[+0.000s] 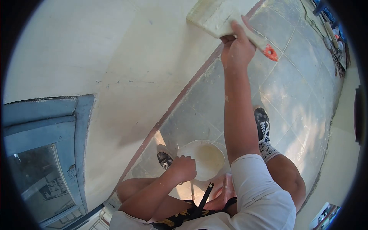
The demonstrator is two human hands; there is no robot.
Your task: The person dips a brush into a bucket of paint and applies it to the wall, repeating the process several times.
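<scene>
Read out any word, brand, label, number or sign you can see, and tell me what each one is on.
No readable text anywhere in this view.
Wide cream-coloured paintbrush with a red-orange handle end: no lettering I can make out.
Round whitish bucket: none visible.
Black shoe with white laces: pale marks, too small to read.
Jumbled items along the far edge: too small and blurred.

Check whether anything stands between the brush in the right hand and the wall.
Nothing visible does: the brush in the right hand shows directly against the wall, though this view cannot settle whether they touch. The left hand is down at the rim of the bucket, away from that gap.
</scene>
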